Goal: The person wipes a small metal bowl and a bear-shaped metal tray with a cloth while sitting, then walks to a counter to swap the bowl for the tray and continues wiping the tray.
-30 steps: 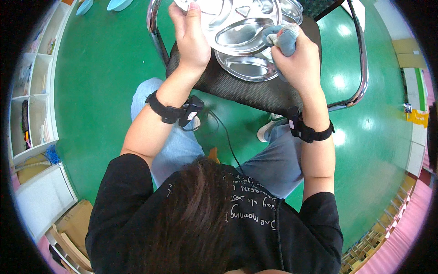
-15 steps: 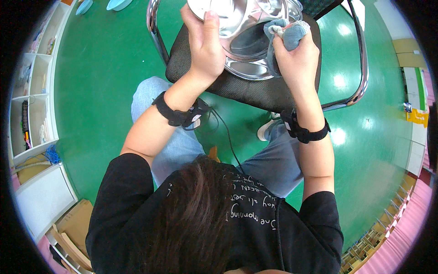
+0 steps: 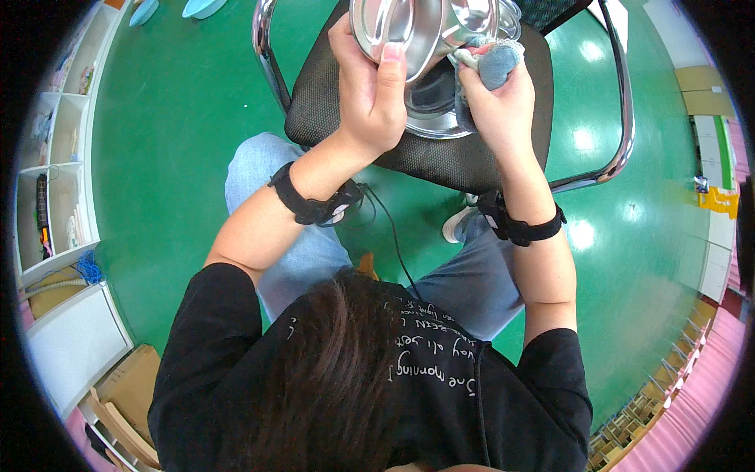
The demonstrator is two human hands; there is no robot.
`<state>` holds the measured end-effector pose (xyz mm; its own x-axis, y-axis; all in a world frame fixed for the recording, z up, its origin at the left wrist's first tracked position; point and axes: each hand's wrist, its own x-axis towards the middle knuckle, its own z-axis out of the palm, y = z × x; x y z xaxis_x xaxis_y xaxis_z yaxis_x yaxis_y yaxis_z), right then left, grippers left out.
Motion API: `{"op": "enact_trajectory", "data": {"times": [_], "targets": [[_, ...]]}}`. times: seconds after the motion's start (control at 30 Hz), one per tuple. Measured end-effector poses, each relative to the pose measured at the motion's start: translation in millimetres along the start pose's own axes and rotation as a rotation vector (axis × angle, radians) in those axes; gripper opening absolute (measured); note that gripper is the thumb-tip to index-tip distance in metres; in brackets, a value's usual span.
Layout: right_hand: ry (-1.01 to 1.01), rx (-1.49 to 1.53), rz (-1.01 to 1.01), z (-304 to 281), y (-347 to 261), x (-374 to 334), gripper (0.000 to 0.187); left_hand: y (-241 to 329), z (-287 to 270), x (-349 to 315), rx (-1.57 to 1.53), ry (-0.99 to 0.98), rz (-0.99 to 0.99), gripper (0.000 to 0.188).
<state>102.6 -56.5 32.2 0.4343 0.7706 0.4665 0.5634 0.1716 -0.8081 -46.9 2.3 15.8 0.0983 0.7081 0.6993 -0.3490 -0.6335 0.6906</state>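
Observation:
My left hand (image 3: 371,101) grips a shiny round metal dish (image 3: 423,30) by its near left rim, thumb on top and fingers underneath. The dish is tilted, and the picture's upper edge cuts it off. Bunched in my right hand (image 3: 503,101) is a grey-blue cloth (image 3: 499,66), pressed close against the dish's right side. Under these, more shiny metalware (image 3: 437,128) rests on the black mesh seat of a chair (image 3: 318,106); my hands and the held dish hide much of it.
Curved chrome armrests (image 3: 627,102) flank the seat. My knees are before the chair, with a black cable (image 3: 399,244) hanging between them. Light blue basins (image 3: 204,8) stand on the green floor (image 3: 173,157) at far left, near white shelves (image 3: 90,173).
My left hand has shifted right and slightly down, bringing the metal dish with it and tilting it. My right hand with the cloth has moved a little left.

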Motion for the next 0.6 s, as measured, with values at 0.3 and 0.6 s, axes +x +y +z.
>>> {"op": "enact_trajectory", "data": {"times": [0.3, 0.6], "targets": [[-0.101, 0.114, 0.035, 4.9, -9.0, -4.4, 0.024, 0.5, -2.3, 5.4, -0.004, 0.011, 0.031, 0.045], [-0.285, 0.244, 0.046, 6.4, -18.4, -13.8, 0.021, 0.1, -4.6, 6.1, 0.006, 0.042, 0.024, 0.044]]}}
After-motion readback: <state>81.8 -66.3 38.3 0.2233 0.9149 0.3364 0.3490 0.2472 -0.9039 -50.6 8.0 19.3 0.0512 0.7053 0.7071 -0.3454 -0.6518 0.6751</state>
